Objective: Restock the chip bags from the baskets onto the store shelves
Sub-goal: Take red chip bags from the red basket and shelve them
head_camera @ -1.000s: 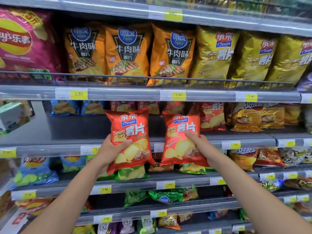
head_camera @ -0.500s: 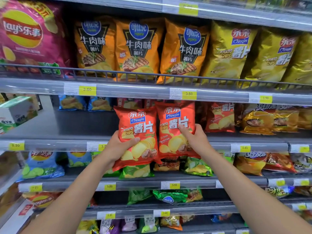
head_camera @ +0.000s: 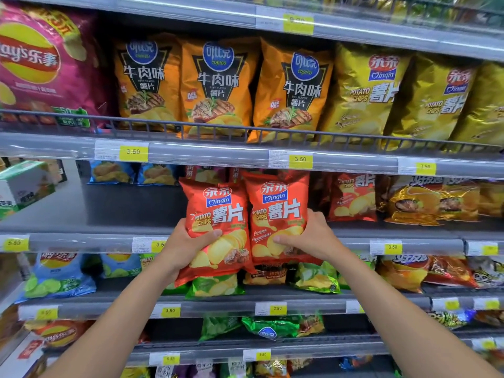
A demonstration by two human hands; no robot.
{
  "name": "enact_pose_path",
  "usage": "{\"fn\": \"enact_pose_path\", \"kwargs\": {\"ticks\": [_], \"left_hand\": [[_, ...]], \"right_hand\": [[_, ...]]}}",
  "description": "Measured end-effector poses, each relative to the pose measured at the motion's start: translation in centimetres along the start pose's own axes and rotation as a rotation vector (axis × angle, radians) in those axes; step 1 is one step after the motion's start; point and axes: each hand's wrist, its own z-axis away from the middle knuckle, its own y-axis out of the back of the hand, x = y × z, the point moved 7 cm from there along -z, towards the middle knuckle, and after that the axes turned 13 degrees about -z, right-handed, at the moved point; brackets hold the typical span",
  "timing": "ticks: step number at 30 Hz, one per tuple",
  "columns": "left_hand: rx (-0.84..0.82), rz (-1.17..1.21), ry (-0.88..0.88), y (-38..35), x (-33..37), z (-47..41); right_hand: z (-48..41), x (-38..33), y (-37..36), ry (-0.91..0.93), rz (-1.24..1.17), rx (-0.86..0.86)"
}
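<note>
Chip bag (head_camera: pixel 218 222) sat gripped in your left hand (head_camera: pixel 188 248), second bag (head_camera: pixel 278 211) in right hand (head_camera: pixel 309 237), fingers (head_camera: pixel 207 236) curled round each. Placing step, by look of it; next move called for seating both upright on shelf (head_camera: pixel 122 211).

"Qinqin" on red chip bags (head_camera: pixel 218 214)

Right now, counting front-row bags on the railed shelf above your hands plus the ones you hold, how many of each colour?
Pink bag: 1
Orange bags: 3
Yellow bags: 3
Red bags, one in left hand, one in right hand: 2
Total: 9
</note>
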Motion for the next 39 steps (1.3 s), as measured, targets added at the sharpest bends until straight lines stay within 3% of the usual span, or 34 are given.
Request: {"fn": "enact_pose_path", "kwargs": {"ticks": [6, 11, 15, 19, 21, 23, 26, 28, 30, 36, 39], "left_hand": [[0.007, 0.007, 0.035, 0.3, -0.7, -0.4], [0.018, 0.002, 0.034, 0.3, -0.8, -0.5], [0.032, -0.002, 0.047, 0.5, -1.0, -0.5], [0.037, -0.010, 0.053, 0.5, -0.8, -0.3], [0.041, -0.011, 0.052, 0.5, -0.8, -0.3], [0.042, -0.009, 0.051, 0.4, -0.6, -0.2], [0.040, 0.001, 0.050, 0.2, -0.5, 0.0], [0.046, 0.003, 0.048, 0.3, -0.4, 0.1], [0.051, -0.002, 0.050, 0.2, -0.4, 0.2], [0.059, -0.018, 0.076, 0.3, -0.5, 0.3], [0.062, -0.010, 0.073, 0.3, -0.6, 0.3]], "right_hand": [[-1.8, 0.7, 3.5, -0.166, -0.167, 0.013], [-5.3, 0.5, 6.8, -0.223, -0.128, 0.139], [-7.0, 0.2, 5.9, -0.252, -0.116, 0.106], [-7.9, 1.3, 5.9, -0.262, -0.011, 0.195], [-7.5, 1.3, 6.3, -0.187, 0.078, 0.295], [-6.6, 0.4, 6.4, 0.002, 0.156, 0.410], [-5.8, -1.1, 4.2, 0.226, 0.344, 0.295], [-5.8, -0.6, 2.4, 0.174, 0.476, 0.092], [-5.7, 0.1, 1.5, 0.126, 0.530, -0.006], [-6.1, -1.7, 2.4, 0.381, 0.605, 0.216], [-7.6, -2.1, 1.9, 0.388, 0.596, 0.162]]}}
